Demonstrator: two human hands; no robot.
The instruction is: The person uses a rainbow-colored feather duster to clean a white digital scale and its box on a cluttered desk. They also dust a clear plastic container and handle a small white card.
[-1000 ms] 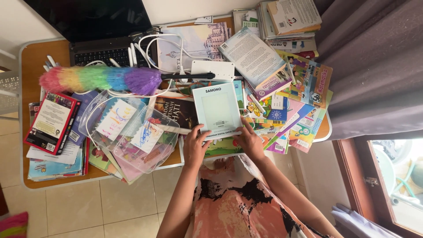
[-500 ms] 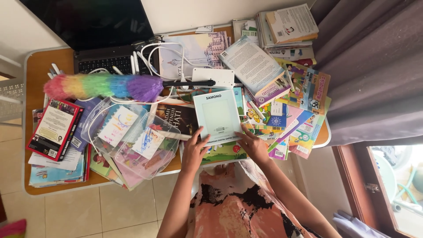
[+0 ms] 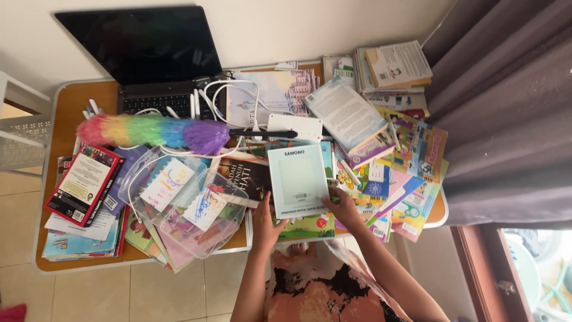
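White flat box [image 3: 297, 180] is gripped at both lower corners by left hand [image 3: 266, 216] & right hand [image 3: 344, 208], atop book pile on tabletop [image 3: 77, 95]. Best kept level, lifted straight up w/ even grip.

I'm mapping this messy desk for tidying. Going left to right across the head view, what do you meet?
Red-edged book → clear plastic cases → left hand → pale flat box held at its near corners → right hand → colourful workbooks → grey curtain.
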